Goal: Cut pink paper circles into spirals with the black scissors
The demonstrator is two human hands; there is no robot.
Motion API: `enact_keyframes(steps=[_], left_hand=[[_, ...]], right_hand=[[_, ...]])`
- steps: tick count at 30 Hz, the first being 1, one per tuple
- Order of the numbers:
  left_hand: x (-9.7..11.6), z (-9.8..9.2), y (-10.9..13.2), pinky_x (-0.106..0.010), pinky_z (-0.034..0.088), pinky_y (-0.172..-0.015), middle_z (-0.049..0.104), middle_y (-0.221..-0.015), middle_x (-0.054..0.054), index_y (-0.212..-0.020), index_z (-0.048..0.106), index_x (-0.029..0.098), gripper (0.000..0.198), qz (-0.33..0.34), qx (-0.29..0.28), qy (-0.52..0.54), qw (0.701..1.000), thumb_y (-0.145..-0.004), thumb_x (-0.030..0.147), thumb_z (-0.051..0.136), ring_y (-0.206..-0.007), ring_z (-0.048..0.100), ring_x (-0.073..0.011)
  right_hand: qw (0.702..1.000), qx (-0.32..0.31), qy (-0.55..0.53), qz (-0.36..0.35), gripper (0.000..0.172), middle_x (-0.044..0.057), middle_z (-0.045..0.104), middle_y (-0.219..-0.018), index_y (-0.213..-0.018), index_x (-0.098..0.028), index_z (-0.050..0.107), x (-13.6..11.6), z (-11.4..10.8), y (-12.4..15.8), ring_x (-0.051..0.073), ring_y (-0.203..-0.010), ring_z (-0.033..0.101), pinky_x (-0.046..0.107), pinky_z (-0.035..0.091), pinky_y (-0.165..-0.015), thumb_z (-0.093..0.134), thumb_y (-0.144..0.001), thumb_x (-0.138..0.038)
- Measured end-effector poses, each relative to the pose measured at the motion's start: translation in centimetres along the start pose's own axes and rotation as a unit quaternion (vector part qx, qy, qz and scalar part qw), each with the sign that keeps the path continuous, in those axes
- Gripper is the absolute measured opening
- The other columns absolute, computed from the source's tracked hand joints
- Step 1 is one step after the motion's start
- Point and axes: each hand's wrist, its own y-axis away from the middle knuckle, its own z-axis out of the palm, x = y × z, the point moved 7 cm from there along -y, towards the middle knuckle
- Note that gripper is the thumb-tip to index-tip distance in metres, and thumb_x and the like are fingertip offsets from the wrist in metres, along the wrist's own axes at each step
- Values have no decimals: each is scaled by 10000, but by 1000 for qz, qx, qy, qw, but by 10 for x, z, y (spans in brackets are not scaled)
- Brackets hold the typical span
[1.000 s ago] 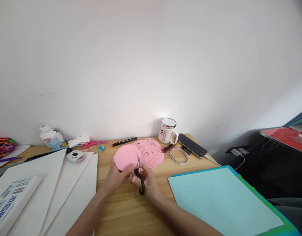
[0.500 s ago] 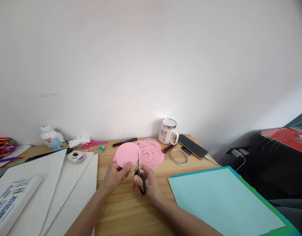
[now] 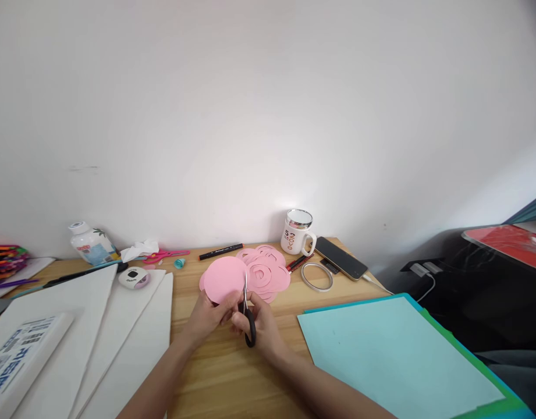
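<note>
A round pink paper disc [image 3: 224,279] is pinched at its lower edge by my left hand [image 3: 210,317], thumb on top. My right hand [image 3: 259,326] is closed on black-handled scissors [image 3: 249,327], whose blades point away from me along the disc's right edge. The two hands are close together, and their fingertips nearly meet. Behind the disc lies a pile of pink paper cutouts [image 3: 272,276] with curved and ring shapes.
Behind are a black marker [image 3: 221,251], a white mug [image 3: 297,234], a tape ring [image 3: 316,277] and a phone [image 3: 341,258]. White boards [image 3: 141,349] lie left, light blue sheets [image 3: 398,355] right. A white bottle [image 3: 93,243] stands back left.
The pink disc has dropped slightly toward me. The scissors have turned a little more upright and shifted slightly left, and my hands have drawn closer together.
</note>
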Motion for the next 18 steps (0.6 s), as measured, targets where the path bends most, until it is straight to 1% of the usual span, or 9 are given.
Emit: enact_keyframes(steps=[4, 9, 14, 18], left_hand=[[-3, -1, -1, -184, 260, -374, 422, -460, 62, -696, 554, 148, 269, 7, -14, 7, 1000, -725, 406, 622, -416, 329, -71], [-3, 0, -2, -185, 256, -378, 404, -453, 63, -669, 551, 140, 288, 20, -32, -3, 999, -745, 412, 603, -419, 319, -68], [1, 1, -2, -186, 235, -370, 398, -437, 62, -632, 549, 140, 310, 26, -38, -16, 999, -747, 425, 588, -407, 309, -66], [2, 0, -2, -186, 225, -368, 394, -427, 58, -569, 513, 150, 343, 24, -38, -21, 999, -751, 435, 570, -402, 310, -65]], right_hand=[[998, -30, -39, -31, 406, -34, 601, -583, -844, -229, 442, -10, 3, -2, 167, -559, 595, 266, 448, -541, 749, -639, -397], [997, -38, -56, -31, 425, -10, 636, -629, -842, -234, 417, -13, 6, -2, 203, -639, 637, 291, 470, -587, 752, -643, -404], [998, -40, -43, -26, 408, -21, 605, -606, -836, -235, 422, -14, 7, -1, 192, -601, 615, 280, 443, -562, 725, -652, -437], [1000, -13, -5, -27, 386, -59, 517, -549, -810, -224, 450, -11, 1, -1, 130, -495, 512, 235, 367, -497, 729, -642, -430]])
